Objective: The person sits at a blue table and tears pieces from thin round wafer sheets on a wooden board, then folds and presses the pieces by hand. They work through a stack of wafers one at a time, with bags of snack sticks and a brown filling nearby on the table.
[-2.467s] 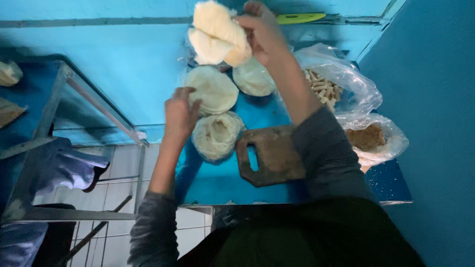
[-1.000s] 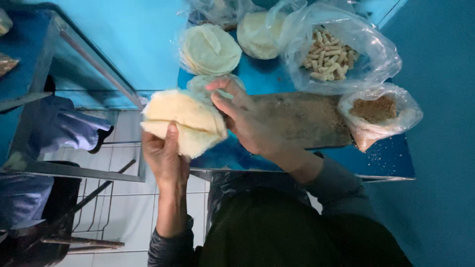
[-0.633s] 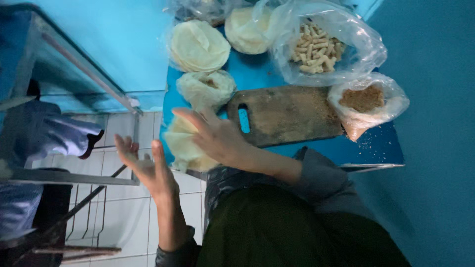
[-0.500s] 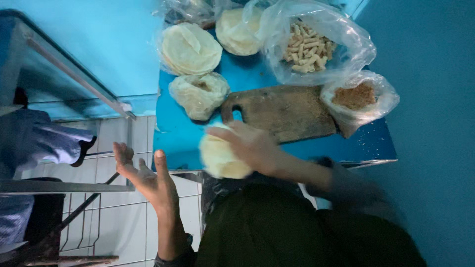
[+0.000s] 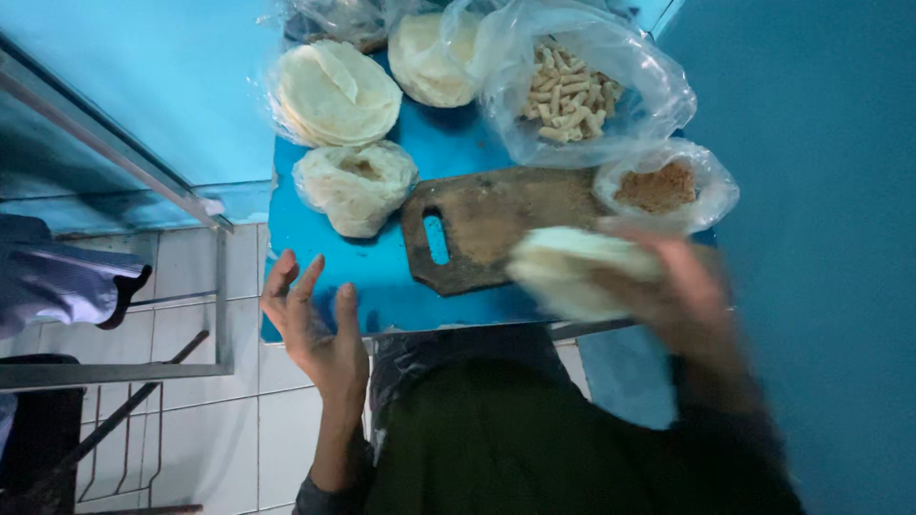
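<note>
The blue table (image 5: 382, 277) held a wooden board (image 5: 496, 224); the right hand (image 5: 668, 296), blurred, had carried the dough stack (image 5: 572, 277) across it, gripping, while the left hand (image 5: 320, 329) had let go and hung spread

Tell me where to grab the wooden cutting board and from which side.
Take the wooden cutting board by its handle end with the slot, coming from the left where the open left hand is. That end is bare. The other end lies under the stack of flatbreads in the blurred right hand.

A worn, matt wooden board (image 5: 496, 224) lies on the smooth blue table (image 5: 324, 257) among glossy clear plastic bags (image 5: 611, 114).
</note>
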